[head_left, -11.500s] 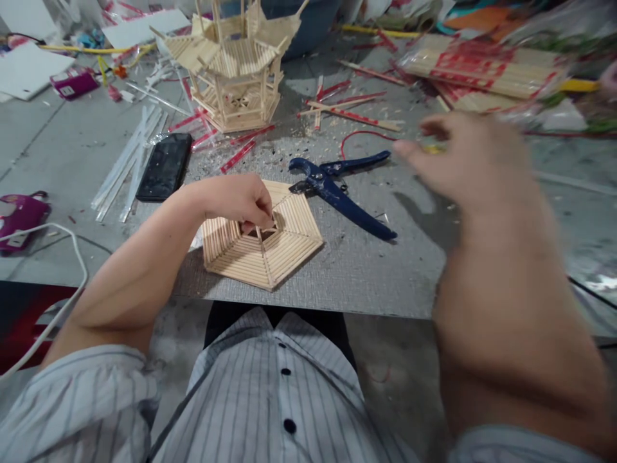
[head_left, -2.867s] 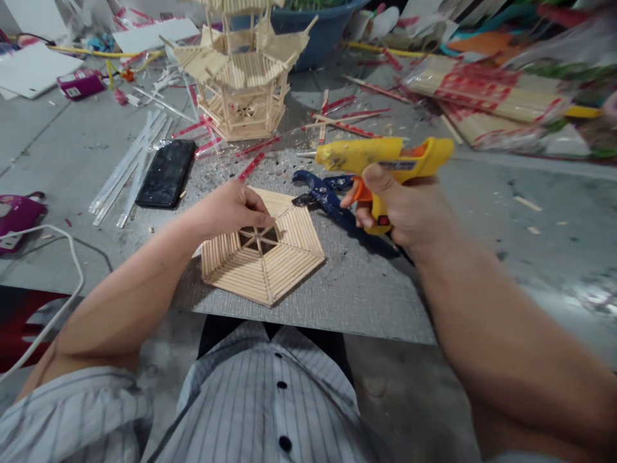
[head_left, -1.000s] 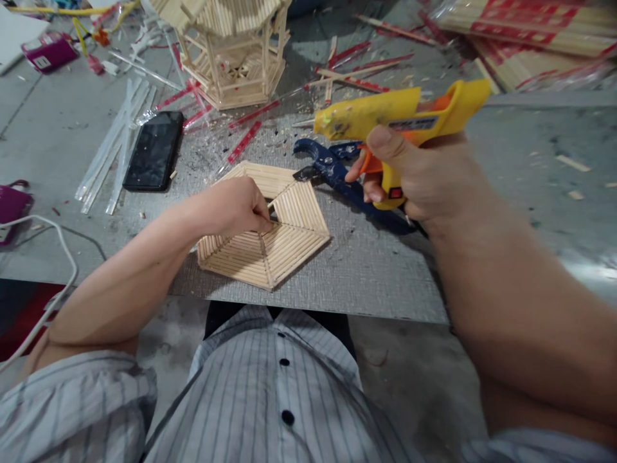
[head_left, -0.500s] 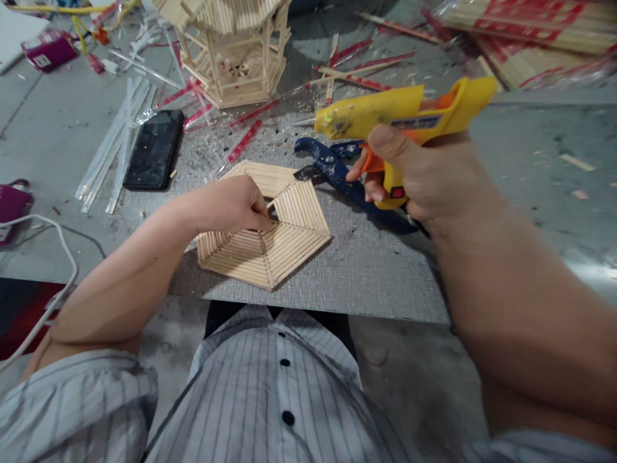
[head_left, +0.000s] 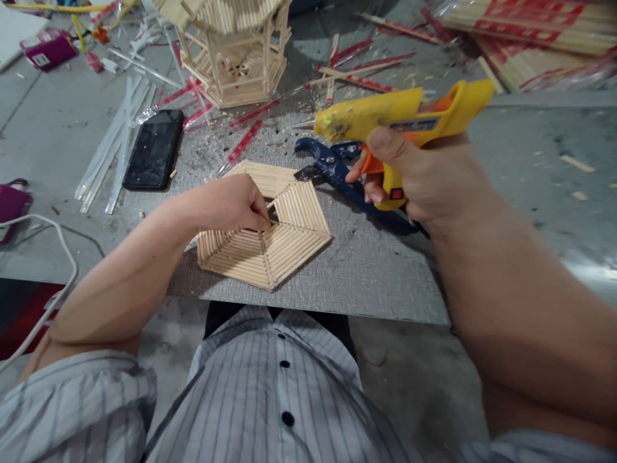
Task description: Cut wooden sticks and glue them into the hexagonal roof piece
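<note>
A hexagonal panel of thin wooden sticks [head_left: 294, 247] lies on the table near its front edge, with a gap by its middle. My left hand [head_left: 236, 204] is closed in a pinch over that gap; whatever its fingertips hold is hidden under them. In my right hand [head_left: 414, 164] is a yellow hot glue gun [head_left: 371, 116], raised above the table with its nozzle pointing left. My fingers wrap its handle by the orange trigger. Below the gun lies a pair of blue-handled cutters [head_left: 332, 170], its dark blade at the panel's upper right edge.
A model pavilion of sticks [head_left: 231, 77] stands at the back. Left are a black phone [head_left: 153, 151] and clear glue sticks [head_left: 113, 145]. Packs of sticks [head_left: 540, 32] lie at the back right. Red-printed wrappers [head_left: 245, 140] and scraps are strewn about. A white cable [head_left: 72, 257] hangs at left.
</note>
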Available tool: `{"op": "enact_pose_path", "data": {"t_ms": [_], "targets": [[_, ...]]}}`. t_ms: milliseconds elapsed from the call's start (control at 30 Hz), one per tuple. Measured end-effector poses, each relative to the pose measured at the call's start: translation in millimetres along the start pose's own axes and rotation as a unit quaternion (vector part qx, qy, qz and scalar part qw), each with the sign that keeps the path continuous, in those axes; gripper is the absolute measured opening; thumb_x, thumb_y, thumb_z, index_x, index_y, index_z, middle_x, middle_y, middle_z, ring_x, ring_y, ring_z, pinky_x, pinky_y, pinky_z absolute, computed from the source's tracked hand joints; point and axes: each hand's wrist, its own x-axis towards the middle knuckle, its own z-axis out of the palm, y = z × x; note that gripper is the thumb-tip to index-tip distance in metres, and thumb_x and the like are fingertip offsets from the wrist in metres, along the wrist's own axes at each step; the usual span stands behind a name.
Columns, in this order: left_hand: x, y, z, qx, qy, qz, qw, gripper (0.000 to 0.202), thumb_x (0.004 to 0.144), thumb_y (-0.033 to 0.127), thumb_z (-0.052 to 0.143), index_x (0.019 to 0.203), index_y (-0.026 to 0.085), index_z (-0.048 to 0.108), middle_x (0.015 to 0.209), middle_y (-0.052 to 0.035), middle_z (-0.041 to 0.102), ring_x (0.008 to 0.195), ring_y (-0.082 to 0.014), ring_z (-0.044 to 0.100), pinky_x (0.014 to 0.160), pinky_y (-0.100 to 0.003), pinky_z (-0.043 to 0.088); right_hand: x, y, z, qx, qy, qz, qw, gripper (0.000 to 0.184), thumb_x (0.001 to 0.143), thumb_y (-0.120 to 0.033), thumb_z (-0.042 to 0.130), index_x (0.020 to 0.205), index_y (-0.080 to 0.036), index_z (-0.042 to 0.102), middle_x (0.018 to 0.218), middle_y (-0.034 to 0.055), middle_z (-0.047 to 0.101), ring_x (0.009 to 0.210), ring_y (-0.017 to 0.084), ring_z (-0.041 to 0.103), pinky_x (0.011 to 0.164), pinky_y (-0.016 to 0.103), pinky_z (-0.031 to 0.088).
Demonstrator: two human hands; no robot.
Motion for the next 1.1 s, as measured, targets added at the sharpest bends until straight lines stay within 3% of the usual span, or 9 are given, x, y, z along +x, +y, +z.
{"op": "enact_pose_path", "data": {"t_ms": [300, 633, 1100], "targets": [[-1.3, -0.8, -0.5, 0.009, 0.003, 0.005, 1.000, 0.016, 0.070, 0.027, 0.064, 0.073, 0.018, 0.077, 0.065, 0.0018, 0.069, 0.062, -0.0105, 0.054, 0.062, -0.023, 0.037, 0.6, 1.8, -0.8, -0.004, -0.009, -0.007, 1.000, 0.054, 0.046, -0.064, 0.082, 0.064, -0.019, 0.058, 0.051, -0.0005, 0.060, 0.028, 0.008, 0.042, 0.027, 0.025, 0.028], [-3.0, 4.4, -1.9, 0.032, -0.014, -0.020, 0.999, 0.021, 0.073, 0.030, 0.062, 0.080, 0.017, 0.077, 0.068, 0.0022, 0.067, 0.065, -0.0101, 0.054, 0.067, -0.023, 0.037, 3.0, 3.1, -2.1, -0.019, -0.001, 0.011, 1.000, 0.061, 0.036, -0.070, 0.080, 0.065, -0.021, 0.057, 0.049, -0.0032, 0.060, 0.028, 0.008, 0.042, 0.027, 0.024, 0.028], [-3.3, 6.6, -0.3, 0.048, -0.003, -0.038, 0.998, 0.021, 0.071, 0.029, 0.062, 0.081, 0.018, 0.077, 0.067, 0.0026, 0.067, 0.067, -0.0109, 0.055, 0.067, -0.022, 0.038, 2.2, 1.6, 0.1, -0.018, -0.012, -0.010, 1.000, 0.058, 0.040, -0.069, 0.080, 0.065, -0.021, 0.058, 0.048, -0.0041, 0.059, 0.027, 0.008, 0.042, 0.027, 0.024, 0.027]]}}
